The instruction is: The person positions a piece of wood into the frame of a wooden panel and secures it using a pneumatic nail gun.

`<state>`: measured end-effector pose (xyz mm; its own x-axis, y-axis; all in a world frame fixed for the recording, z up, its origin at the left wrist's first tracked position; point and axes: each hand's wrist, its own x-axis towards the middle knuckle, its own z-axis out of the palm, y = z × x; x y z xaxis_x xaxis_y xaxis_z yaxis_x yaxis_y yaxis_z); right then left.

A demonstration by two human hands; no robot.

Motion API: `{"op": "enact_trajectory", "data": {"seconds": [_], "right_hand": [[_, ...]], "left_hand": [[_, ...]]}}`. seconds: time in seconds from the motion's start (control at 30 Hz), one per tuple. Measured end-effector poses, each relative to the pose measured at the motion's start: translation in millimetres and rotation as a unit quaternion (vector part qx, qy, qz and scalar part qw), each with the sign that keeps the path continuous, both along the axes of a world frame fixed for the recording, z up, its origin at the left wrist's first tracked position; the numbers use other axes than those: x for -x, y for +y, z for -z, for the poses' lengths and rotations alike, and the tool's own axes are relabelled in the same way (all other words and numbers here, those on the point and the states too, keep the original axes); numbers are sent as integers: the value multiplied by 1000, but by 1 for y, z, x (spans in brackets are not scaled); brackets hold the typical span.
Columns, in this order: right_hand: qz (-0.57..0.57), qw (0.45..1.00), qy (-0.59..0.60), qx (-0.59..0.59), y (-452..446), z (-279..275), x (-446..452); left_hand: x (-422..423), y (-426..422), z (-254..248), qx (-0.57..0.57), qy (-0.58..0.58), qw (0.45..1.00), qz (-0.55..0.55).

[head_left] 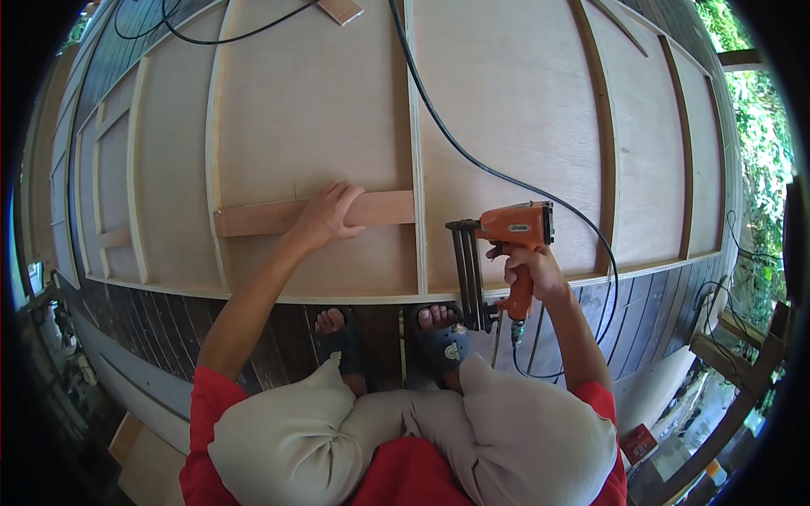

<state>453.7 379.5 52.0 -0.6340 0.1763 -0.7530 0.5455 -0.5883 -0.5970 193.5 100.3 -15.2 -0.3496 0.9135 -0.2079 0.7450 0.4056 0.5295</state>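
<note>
My left hand is closed over a flat wooden board, its fingers over the far edge. The board lies crosswise on a pale plywood panel, spanning two upright battens; its right end meets the middle batten. My right hand grips the handle of an orange pneumatic nail gun, held over the panel's near edge to the right of the board. The gun's black magazine points toward me, and its nose is apart from the board. A black air hose crosses the panel on the right.
More battens divide the panel at left and right. A small wood offcut lies at the far side, and a thin strip at the upper right. My sandalled feet stand on dark floor slats at the panel's near edge.
</note>
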Motion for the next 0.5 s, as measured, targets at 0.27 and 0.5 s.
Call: {"op": "enact_trajectory", "data": {"seconds": [0.27, 0.5], "right_hand": [[14, 1000, -5, 13, 5, 7, 4], [-2, 999, -13, 34, 11, 14, 9]], "left_hand": [[-30, 55, 8, -80, -30, 996, -13], [-32, 56, 12, -111, -7, 994, -16]]}}
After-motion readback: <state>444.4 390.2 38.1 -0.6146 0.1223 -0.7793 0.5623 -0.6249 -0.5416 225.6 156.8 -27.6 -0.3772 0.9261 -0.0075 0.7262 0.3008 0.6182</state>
